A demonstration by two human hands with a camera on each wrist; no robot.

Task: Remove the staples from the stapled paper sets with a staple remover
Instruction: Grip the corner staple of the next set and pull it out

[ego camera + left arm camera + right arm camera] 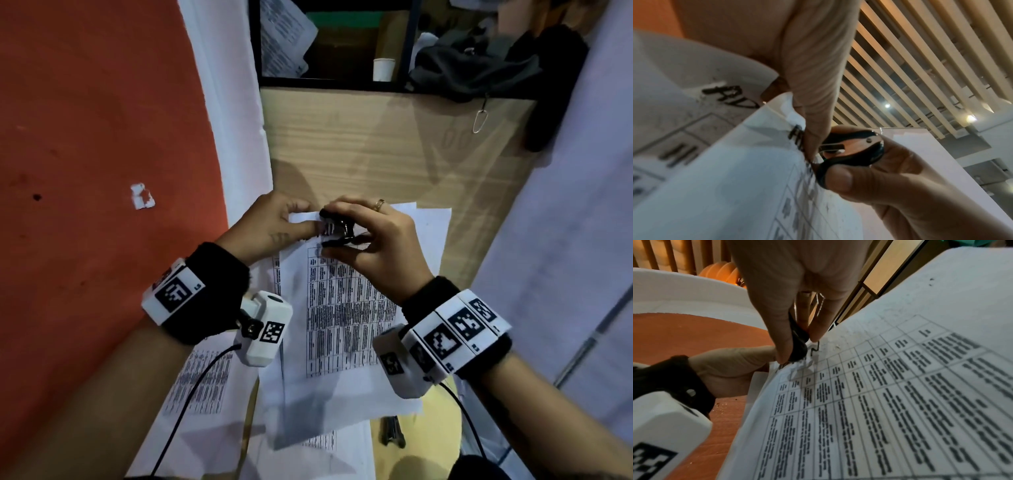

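Right hand (373,240) clamps black staple remover (337,229) by thumb and fingers at top corner of stapled paper set (346,308) on wooden desk (376,144); left hand (274,224) pinches same corner flat. Paper thin, floppy, tears easily; hold close beside staple. Remover small, stiff. Staple (815,348) bent, half raised; claws hidden behind fingers

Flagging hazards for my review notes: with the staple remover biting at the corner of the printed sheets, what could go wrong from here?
1. The left hand pinches the paper set right beside the staple remover, so a slip could nick its fingers.
2. The paper around the bent staple already looks scuffed and might tear further if pulled.
3. The right hand could flick the staple loose, so it gets lost.
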